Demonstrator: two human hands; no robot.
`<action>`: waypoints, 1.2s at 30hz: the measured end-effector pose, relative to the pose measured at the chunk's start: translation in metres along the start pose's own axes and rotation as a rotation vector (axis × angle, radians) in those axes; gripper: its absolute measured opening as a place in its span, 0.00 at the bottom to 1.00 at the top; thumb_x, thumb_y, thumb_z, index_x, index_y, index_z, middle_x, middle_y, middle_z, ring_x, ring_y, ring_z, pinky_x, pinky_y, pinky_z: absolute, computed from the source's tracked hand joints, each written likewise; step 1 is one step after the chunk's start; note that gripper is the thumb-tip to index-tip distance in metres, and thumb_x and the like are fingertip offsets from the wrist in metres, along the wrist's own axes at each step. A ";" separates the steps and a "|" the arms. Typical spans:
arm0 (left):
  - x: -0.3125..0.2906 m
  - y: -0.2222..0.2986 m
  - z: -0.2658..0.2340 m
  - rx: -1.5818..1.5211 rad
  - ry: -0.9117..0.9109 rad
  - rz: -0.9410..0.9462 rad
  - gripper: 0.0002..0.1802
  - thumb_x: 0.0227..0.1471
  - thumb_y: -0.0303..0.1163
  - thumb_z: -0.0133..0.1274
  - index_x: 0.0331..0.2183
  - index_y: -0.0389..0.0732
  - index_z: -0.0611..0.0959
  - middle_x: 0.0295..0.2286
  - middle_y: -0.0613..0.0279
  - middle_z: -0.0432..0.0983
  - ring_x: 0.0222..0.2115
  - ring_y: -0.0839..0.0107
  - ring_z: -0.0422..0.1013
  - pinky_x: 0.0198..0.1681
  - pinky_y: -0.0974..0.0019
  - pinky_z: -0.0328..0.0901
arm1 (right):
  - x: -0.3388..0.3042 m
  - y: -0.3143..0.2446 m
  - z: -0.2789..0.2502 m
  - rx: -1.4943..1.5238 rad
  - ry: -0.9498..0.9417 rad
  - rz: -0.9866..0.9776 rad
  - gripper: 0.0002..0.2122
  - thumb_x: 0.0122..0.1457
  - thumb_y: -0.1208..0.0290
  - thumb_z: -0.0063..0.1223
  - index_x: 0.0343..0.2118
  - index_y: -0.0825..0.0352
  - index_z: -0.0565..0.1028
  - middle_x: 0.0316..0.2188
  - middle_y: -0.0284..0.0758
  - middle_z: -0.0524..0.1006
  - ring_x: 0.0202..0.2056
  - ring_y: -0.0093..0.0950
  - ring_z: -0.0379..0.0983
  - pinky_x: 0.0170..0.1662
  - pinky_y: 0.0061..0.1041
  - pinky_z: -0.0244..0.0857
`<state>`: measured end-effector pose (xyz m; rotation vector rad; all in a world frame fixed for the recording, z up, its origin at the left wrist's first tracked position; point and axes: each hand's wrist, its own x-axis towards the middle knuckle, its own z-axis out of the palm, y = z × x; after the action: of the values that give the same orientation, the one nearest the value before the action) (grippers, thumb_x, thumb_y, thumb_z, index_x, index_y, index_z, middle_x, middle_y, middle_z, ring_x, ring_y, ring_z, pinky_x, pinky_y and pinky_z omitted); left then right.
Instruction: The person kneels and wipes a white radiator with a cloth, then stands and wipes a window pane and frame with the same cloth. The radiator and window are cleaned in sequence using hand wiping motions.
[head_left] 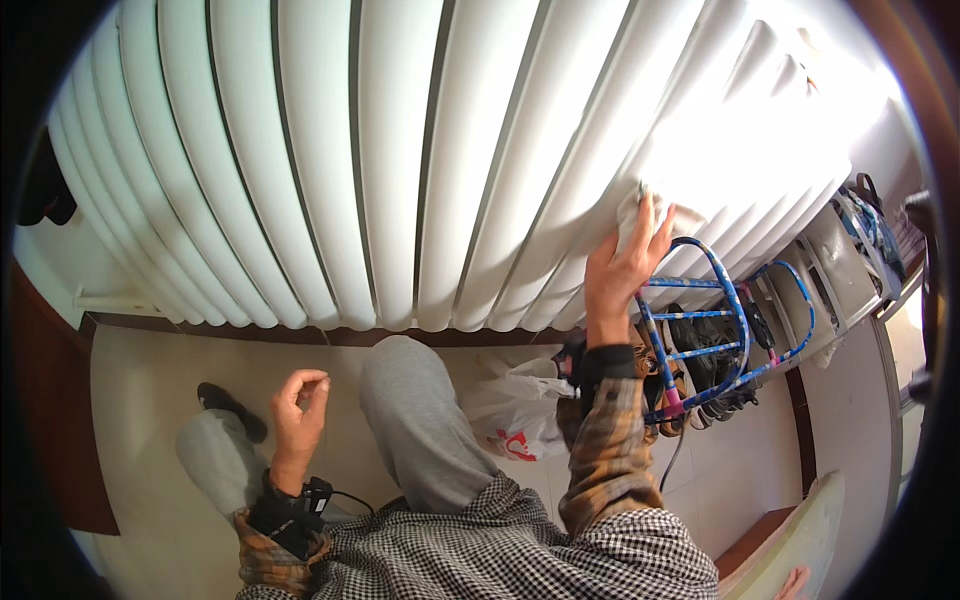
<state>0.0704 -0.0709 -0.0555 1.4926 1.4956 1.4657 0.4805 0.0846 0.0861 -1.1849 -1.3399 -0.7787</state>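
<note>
A tall white column radiator [400, 170] spans the view in front of me. My right hand [617, 272] reaches forward to its right part, fingers stretched over a crumpled white cloth [628, 212] and pressing it against the columns. Part of the cloth lies hidden beneath the fingers. My left hand [299, 412] hangs low on the left, over the floor and away from the radiator. Its fingers are curled in toward the thumb, and nothing shows in them.
Right of my right forearm stands a shoe rack with blue patterned tubes [742, 330], holding several dark shoes [705, 350]. A white plastic bag [520, 415] sits on the tiled floor [150, 420] near my knee. Glare washes out the radiator's upper right.
</note>
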 end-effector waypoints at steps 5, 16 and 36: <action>0.000 0.000 0.001 0.003 -0.030 0.002 0.06 0.58 0.25 0.59 0.38 0.34 0.83 0.30 0.64 0.81 0.31 0.78 0.73 0.37 0.72 0.68 | -0.163 0.009 0.005 -0.001 -0.226 0.301 0.34 0.53 0.86 0.53 0.66 0.74 0.59 0.64 0.63 0.58 0.65 0.63 0.53 0.68 0.51 0.48; -0.003 -0.004 -0.003 0.037 -0.014 0.067 0.06 0.57 0.25 0.60 0.38 0.34 0.84 0.29 0.62 0.81 0.29 0.77 0.74 0.35 0.71 0.69 | -0.285 0.070 0.031 0.599 -0.106 1.436 0.36 0.55 0.79 0.55 0.68 0.74 0.57 0.58 0.46 0.71 0.54 0.36 0.71 0.58 0.31 0.64; -0.002 -0.022 -0.023 -0.019 0.164 -0.055 0.05 0.60 0.25 0.58 0.37 0.33 0.83 0.31 0.65 0.80 0.31 0.80 0.73 0.36 0.75 0.67 | -0.295 0.013 0.032 1.170 -0.167 1.739 0.22 0.57 0.81 0.57 0.54 0.63 0.65 0.49 0.40 0.73 0.47 0.39 0.75 0.47 0.42 0.75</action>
<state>0.0431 -0.0744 -0.0707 1.3365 1.6000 1.5967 0.4428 0.0586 -0.2075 -0.9056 -0.2639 1.2116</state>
